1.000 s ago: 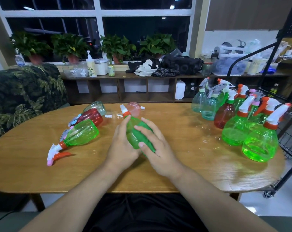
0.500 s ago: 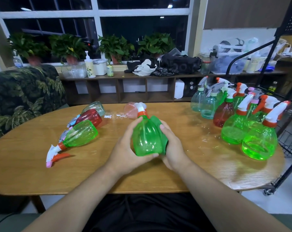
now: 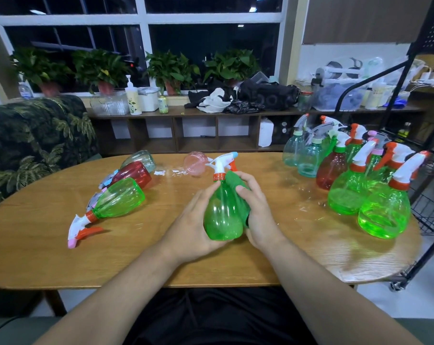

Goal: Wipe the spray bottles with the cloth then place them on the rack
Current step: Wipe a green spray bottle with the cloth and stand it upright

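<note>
Green bottle tipped upright; left hand grips it, right hand clasps cloth.

A wooden desk lies under the left hand and the right hand. Well off to the left of the left hand sits a leaf-print sofa. Beyond both hands a low wooden shelf runs below the dark window, carrying a pump bottle, a white tub, a green can and, further right, a heap of black bags. Potted plants line the sill above.
</note>
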### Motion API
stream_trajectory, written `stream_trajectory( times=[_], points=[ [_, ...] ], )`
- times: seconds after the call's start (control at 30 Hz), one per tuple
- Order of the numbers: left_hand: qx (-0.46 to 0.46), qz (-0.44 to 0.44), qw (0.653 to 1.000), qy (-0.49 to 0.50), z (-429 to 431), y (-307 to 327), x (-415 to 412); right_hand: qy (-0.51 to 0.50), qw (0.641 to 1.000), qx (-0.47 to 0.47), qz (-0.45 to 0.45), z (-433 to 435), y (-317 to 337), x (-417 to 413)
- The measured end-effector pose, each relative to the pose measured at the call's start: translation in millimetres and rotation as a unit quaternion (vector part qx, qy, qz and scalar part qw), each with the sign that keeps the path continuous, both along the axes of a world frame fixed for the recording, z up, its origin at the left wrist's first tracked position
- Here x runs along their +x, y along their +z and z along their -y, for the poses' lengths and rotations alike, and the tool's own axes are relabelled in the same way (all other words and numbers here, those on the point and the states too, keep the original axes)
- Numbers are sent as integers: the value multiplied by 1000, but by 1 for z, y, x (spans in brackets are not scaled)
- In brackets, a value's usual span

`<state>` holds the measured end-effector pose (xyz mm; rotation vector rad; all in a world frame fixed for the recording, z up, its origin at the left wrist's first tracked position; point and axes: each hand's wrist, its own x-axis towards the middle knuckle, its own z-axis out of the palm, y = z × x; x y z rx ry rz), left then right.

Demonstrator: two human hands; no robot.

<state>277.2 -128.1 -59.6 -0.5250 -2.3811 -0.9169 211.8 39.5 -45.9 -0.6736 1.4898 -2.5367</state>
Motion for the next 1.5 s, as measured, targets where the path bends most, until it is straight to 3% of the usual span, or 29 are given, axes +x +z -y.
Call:
stream_trajectory(
  times=[0.27, 0.4, 0.53, 0.67, 0.8, 0.97, 1.2, 1.5],
  points=[
    [14, -20, 1000, 18, -2, -1, -2, -78, 983, 98, -132, 2, -3, 6],
    [38, -24, 997, 57, 1, -4, -5, -116, 948, 173, -240, 4, -8, 7],
    [88, -16, 990, 111, 3, -4, -6, -106, 919, 231, -303, 5, -6, 13],
    [139, -20, 978, 155, 3, 3, -6, -89, 911, 238, -325, 7, -7, 18],
    [168, -21, 970, 173, 4, 5, -5, -86, 924, 229, -294, 8, -7, 20],
    [161, -36, 971, 173, 3, 4, -2, -107, 957, 192, -189, 8, -7, 20],
    [124, -63, 978, 157, 4, 5, -1, -112, 964, 167, -173, 4, -7, 10],
    [89, -48, 993, 66, -1, 5, 5, 7, 1000, 17, 7, 6, 6, 12]
  ],
)
